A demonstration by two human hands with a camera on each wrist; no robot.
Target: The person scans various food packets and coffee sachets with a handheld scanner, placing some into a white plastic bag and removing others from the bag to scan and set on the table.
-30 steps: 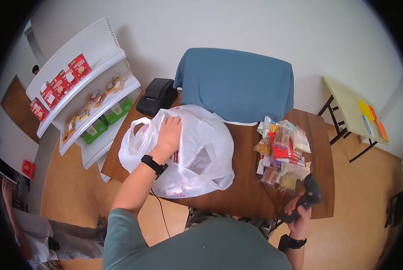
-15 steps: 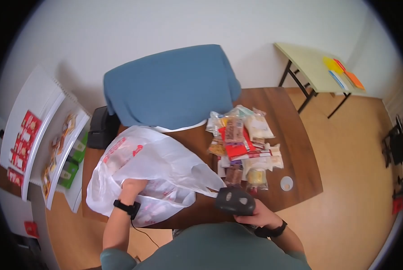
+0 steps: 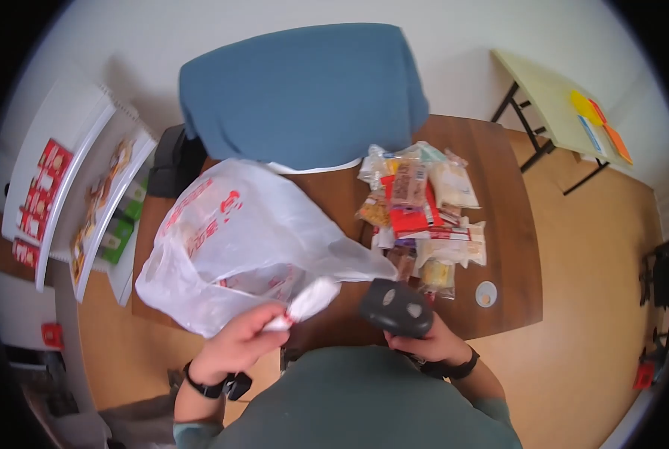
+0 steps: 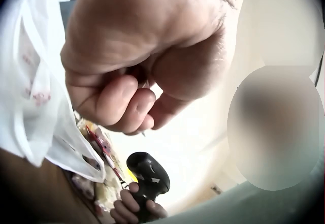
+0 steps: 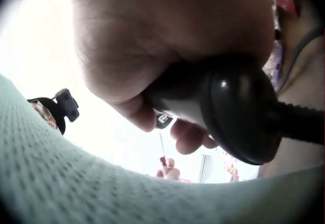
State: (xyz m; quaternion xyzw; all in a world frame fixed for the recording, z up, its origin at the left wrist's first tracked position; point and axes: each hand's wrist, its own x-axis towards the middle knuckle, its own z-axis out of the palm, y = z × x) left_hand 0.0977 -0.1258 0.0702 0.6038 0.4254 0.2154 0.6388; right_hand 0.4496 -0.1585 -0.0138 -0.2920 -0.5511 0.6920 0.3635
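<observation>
My left hand pinches a small white packet with a bit of red on it, held up in front of the bag; motion blurs it. Curled fingers hide most of the packet in the left wrist view. A barcode scanner is gripped in my right hand, its head pointing toward the bag side. The right wrist view shows the scanner's dark handle in that palm, a cable leaving its end. A white plastic bag with red print stands on the table's left, mouth toward me.
Several packaged foods lie heaped on the wooden table. A small round clear thing lies near its right edge. Behind are a blue cloth-covered object and a black device. Shelves with goods stand left, a side table right.
My left hand has come out of the bag with the white packet and moved toward me. The right hand has brought the scanner leftward from the table's right side; the head view has shifted too.
</observation>
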